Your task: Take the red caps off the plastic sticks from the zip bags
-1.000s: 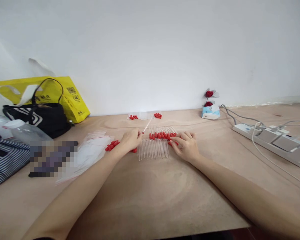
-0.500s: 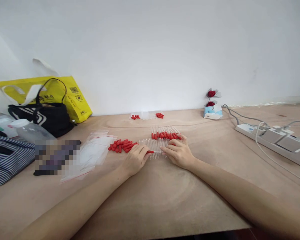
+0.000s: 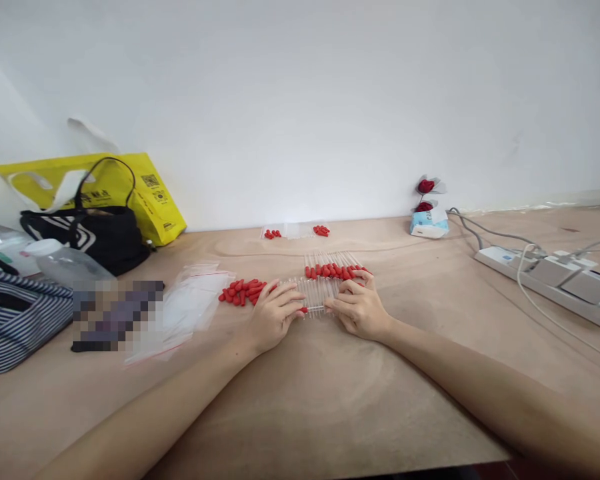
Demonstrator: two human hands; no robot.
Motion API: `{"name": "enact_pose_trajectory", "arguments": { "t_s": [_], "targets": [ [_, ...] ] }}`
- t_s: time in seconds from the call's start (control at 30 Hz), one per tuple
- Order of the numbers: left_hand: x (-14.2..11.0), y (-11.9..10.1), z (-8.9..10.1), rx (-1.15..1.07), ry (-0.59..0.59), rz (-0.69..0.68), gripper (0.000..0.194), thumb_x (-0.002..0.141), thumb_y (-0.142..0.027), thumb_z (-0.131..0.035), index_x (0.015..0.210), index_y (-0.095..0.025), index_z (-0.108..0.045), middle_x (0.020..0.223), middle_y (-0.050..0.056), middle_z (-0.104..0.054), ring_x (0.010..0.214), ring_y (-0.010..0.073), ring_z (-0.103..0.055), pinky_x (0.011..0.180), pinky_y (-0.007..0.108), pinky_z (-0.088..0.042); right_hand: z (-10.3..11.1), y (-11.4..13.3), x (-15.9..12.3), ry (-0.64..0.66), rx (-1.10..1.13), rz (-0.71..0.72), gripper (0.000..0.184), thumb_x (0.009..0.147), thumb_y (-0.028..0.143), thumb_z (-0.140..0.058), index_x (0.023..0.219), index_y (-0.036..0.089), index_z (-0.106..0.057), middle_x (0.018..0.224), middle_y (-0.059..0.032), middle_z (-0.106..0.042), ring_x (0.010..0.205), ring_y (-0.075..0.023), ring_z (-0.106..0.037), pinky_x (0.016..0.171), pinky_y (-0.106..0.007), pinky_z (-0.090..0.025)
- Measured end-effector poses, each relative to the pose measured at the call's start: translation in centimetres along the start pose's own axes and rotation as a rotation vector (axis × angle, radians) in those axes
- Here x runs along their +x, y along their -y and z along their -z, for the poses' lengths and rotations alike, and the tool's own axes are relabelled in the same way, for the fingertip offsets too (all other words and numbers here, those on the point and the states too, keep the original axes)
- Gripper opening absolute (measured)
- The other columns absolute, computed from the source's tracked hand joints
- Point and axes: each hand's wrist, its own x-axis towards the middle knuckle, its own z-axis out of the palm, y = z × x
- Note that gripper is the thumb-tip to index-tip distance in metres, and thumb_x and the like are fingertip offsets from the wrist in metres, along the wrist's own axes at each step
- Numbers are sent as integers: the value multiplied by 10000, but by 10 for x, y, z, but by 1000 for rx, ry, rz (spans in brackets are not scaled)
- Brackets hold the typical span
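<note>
Between my hands a clear glass dropper tube [image 3: 317,309] lies sideways, low over a row of loose glass tubes [image 3: 313,291]. My left hand [image 3: 276,312] pinches a red rubber bulb [image 3: 304,310] at the tube's left end; its fingers hide most of the bulb. At the other end, the fingertips of my right hand [image 3: 360,308] are closed on the tube. Some red shows above the right hand's fingers. Just behind lie droppers with red bulbs fitted [image 3: 333,271], tubes pointing away from me. A pile of loose red bulbs [image 3: 241,291] touches the left hand's far side.
Clear zip bags [image 3: 195,300] lie left of the bulbs. Small bags with red bulbs [image 3: 322,231] rest near the wall. Further left are a striped pouch [image 3: 25,320], a plastic bottle [image 3: 73,261] and a yellow bag [image 3: 165,200]. A power strip [image 3: 555,280] with cables sits right.
My left fingers now cover more of the red bulb, and the bulb and tube sit slightly lower. The right hand stays at the tube's right end. The whole view has shifted slightly.
</note>
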Motion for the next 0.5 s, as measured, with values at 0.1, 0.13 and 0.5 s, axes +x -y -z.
{"name": "enact_pose_trajectory", "arguments": {
  "t_s": [0.1, 0.13, 0.5],
  "targets": [
    [-1, -1, 2, -3, 19, 3, 217, 850, -231, -425, 814, -233, -638, 989, 8, -661, 1061, 192, -507, 966, 441, -260, 1, 0, -1, 17, -15, 2, 176, 820, 230, -450, 787, 256, -621, 571, 47, -600, 712, -119, -480, 928, -398, -156],
    [-1, -1, 2, -4, 22, 5, 221, 849, -224, -422, 811, -234, -640, 989, 6, -662, 1064, 192, -505, 968, 442, -259, 1, 1, -1, 24, -21, -1, 178, 823, 237, -448, 788, 255, -622, 582, 44, -605, 712, -119, -481, 929, -398, -156],
    [-1, -2, 2, -26, -28, -35, 238, 841, -178, -399, 813, -220, -632, 941, 4, -675, 1036, 181, -523, 972, 426, -287, 2, 1, -1, 6, -6, -1, 191, 833, 258, -438, 790, 253, -624, 560, 48, -596, 700, -116, -483, 927, -395, -162]
  ]
}}
